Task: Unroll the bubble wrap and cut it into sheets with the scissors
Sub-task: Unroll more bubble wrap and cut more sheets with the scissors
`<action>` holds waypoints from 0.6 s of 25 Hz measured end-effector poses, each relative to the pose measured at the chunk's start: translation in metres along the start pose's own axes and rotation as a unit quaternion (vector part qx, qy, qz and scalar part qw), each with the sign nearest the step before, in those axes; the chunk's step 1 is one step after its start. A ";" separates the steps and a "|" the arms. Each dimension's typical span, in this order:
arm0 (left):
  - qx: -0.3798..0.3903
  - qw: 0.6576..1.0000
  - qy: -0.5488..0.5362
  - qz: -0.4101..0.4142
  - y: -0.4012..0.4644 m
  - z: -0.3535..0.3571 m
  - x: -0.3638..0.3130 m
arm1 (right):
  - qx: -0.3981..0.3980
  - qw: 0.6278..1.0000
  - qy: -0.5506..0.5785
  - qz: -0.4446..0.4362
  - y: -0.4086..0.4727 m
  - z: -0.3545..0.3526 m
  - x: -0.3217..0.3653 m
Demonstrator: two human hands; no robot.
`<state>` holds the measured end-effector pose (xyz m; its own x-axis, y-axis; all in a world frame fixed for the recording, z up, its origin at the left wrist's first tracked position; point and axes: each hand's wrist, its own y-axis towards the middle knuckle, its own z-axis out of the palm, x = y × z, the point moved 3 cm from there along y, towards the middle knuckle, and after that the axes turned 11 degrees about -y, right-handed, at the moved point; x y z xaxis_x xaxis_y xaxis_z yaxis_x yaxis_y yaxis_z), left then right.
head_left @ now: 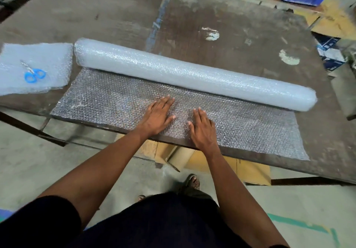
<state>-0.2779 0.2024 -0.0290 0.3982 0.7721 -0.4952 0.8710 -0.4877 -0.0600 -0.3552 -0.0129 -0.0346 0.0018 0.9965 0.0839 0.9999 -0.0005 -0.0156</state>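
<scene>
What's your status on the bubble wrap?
Left hand and right hand flat on the unrolled stretch. Bubble wrap roll lies behind it. Scissors untouched on cut sheets, far left. Nothing in the way.

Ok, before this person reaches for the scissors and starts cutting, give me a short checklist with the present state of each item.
1. Enough wrap unrolled: ok. The unrolled stretch lies between the roll and the table edge.
2. Stretch lying flat: ok. The left hand and right hand press on it with straight fingers.
3. Scissors within reach: cannot tell. The scissors lie far to the left on the cut sheets.
4. A hand free to take them: not ok, both rest on the wrap.
5. Roll stable: cannot tell.
</scene>
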 end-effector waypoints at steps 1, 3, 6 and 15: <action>0.018 1.000 0.005 0.012 0.012 0.008 -0.013 | 0.004 1.000 -0.010 0.005 0.007 -0.001 -0.014; 0.040 0.998 0.022 0.032 0.033 0.024 -0.035 | 0.010 1.000 -0.020 0.011 0.021 -0.003 -0.036; 0.033 0.999 0.005 0.038 0.065 0.042 -0.071 | 0.016 0.999 -0.020 0.021 0.045 -0.009 -0.069; -0.069 0.990 -0.121 0.036 0.150 0.084 -0.175 | -0.014 0.995 -0.017 0.093 0.080 -0.009 -0.167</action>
<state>-0.2407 -0.0402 -0.0242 0.3940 0.6093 -0.6881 0.8809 -0.4640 0.0935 -0.2749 -0.1798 -0.0408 0.1871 0.9812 0.0475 0.9823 -0.1874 0.0011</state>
